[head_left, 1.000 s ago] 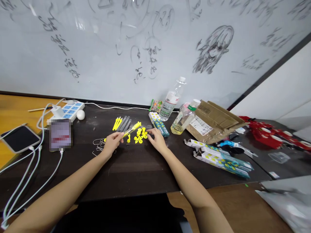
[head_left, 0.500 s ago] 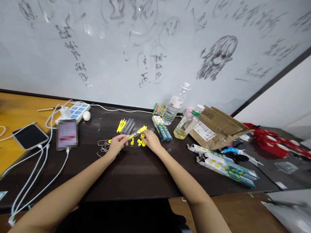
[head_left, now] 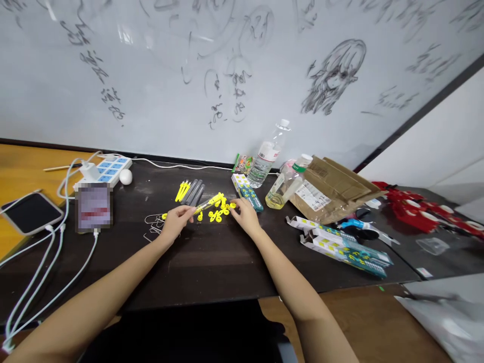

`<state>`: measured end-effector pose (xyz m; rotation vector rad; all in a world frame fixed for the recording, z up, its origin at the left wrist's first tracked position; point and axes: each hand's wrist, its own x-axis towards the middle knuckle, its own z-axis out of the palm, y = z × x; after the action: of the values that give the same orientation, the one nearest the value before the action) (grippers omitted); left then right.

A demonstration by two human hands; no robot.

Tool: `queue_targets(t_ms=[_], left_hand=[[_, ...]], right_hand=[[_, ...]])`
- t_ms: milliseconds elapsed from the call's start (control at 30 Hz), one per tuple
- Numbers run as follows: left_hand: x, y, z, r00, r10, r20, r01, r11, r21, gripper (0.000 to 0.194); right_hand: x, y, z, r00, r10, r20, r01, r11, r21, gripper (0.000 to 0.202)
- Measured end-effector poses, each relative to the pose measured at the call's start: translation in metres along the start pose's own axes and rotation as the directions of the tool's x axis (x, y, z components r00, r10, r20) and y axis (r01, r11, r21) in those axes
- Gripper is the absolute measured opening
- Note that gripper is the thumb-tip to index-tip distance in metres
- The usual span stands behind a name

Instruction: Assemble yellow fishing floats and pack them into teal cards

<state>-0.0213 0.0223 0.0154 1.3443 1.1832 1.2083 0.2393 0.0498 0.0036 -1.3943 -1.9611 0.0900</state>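
Observation:
My left hand [head_left: 176,223] pinches the lower end of a yellow and clear stick-like piece [head_left: 207,202], which points up and to the right. My right hand [head_left: 245,216] has its fingers closed on a small yellow piece [head_left: 232,205], just right of a pile of small yellow parts [head_left: 216,216]. Yellow sticks [head_left: 182,191] and dark grey tubes [head_left: 194,192] lie side by side behind my left hand. Metal wire hooks [head_left: 153,225] rest left of that hand, partly hidden by it.
Behind my right hand are a patterned box [head_left: 249,193], a water bottle [head_left: 263,162] and a bottle of yellow liquid [head_left: 285,187]. Farther right lie a cardboard parcel [head_left: 335,184] and long boxes [head_left: 346,252]. A phone [head_left: 94,206], cables and a power strip [head_left: 109,170] are at the left.
My right hand has moved right, away from the held stick-like piece, and now has a small yellow piece at its fingertips. My left hand still holds the stick-like piece. The view has shifted slightly.

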Motion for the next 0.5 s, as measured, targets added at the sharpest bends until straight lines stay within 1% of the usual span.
queue_targets(t_ms=[67, 100, 200, 267, 333, 433, 500], left_hand=[[0.000, 0.002, -0.001, 0.999, 0.005, -0.032, -0.005, 1.000, -0.007, 0.036], [0.000, 0.002, -0.001, 0.999, 0.005, -0.041, -0.005, 1.000, -0.008, 0.036], [0.000, 0.003, -0.001, 0.999, -0.004, -0.042, 0.003, 1.000, -0.018, 0.037], [0.000, 0.002, 0.000, 1.000, -0.008, -0.029, 0.007, 1.000, -0.024, 0.038], [0.000, 0.001, 0.001, 1.000, -0.005, -0.011, 0.005, 1.000, -0.019, 0.038], [0.000, 0.000, 0.002, 1.000, 0.002, 0.009, -0.002, 1.000, -0.003, 0.038], [-0.001, -0.001, 0.003, 1.000, 0.008, 0.015, -0.009, 1.000, 0.006, 0.038]], right_hand=[[-0.001, 0.001, -0.001, 0.999, 0.014, 0.030, -0.008, 0.980, -0.198, 0.019], [-0.001, 0.001, -0.003, 0.998, 0.038, 0.045, -0.025, 0.966, -0.257, 0.019], [-0.002, -0.001, -0.008, 0.995, 0.083, 0.056, -0.060, 0.942, -0.331, 0.023], [-0.003, -0.005, -0.010, 0.998, 0.058, 0.023, -0.047, 0.944, -0.328, 0.029], [-0.004, -0.012, -0.010, 1.000, -0.015, 0.019, 0.020, 0.958, -0.285, 0.030], [-0.004, -0.025, -0.001, 0.982, -0.155, 0.106, 0.173, 0.966, -0.192, 0.028], [-0.003, -0.035, 0.009, 0.967, -0.200, 0.158, 0.228, 0.956, -0.185, 0.030]])
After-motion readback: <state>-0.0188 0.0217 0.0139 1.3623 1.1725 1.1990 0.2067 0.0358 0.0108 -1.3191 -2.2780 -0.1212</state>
